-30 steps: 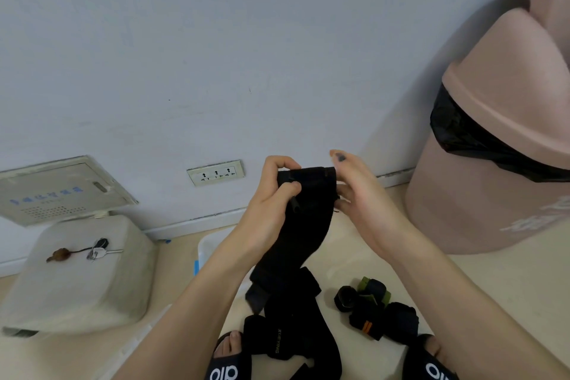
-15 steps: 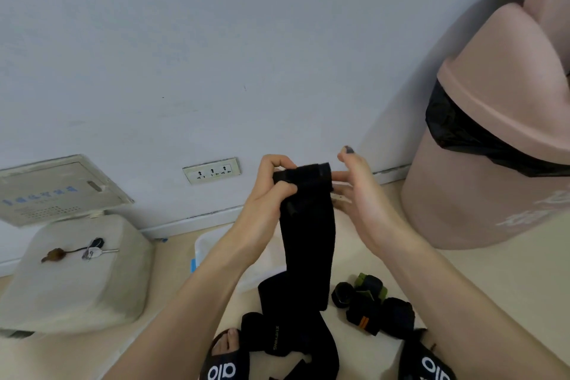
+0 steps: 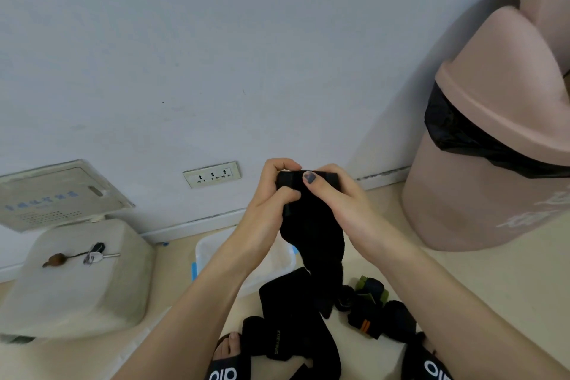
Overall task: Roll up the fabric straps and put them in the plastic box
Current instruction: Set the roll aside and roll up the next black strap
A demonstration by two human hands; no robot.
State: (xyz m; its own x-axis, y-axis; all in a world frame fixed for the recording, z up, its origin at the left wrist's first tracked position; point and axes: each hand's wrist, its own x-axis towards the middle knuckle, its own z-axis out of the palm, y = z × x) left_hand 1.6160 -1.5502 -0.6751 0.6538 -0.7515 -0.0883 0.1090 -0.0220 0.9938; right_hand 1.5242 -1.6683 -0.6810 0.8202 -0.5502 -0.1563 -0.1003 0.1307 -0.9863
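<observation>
A long black fabric strap (image 3: pixel 317 231) hangs in front of me, its top end folded over. My left hand (image 3: pixel 271 194) grips that top end from the left with curled fingers. My right hand (image 3: pixel 336 197) pinches it from the right, thumb laid across the fold. The strap's lower part trails down to the floor among more black straps (image 3: pixel 287 327). Several rolled straps (image 3: pixel 373 308), some with green and orange trim, lie on the floor to the right. The clear plastic box (image 3: pixel 205 251) stands on the floor behind my left forearm, mostly hidden.
A pink swing-lid bin (image 3: pixel 493 145) with a black liner stands at the right against the wall. A pale rounded block (image 3: pixel 80 281) with keys (image 3: pixel 92 256) on it sits at the left. My feet in black sandals (image 3: pixel 222 370) are at the bottom edge.
My right hand has closed onto the strap's top end, thumb now across the fold. Both hands came together and the strap's top has been folded down.
</observation>
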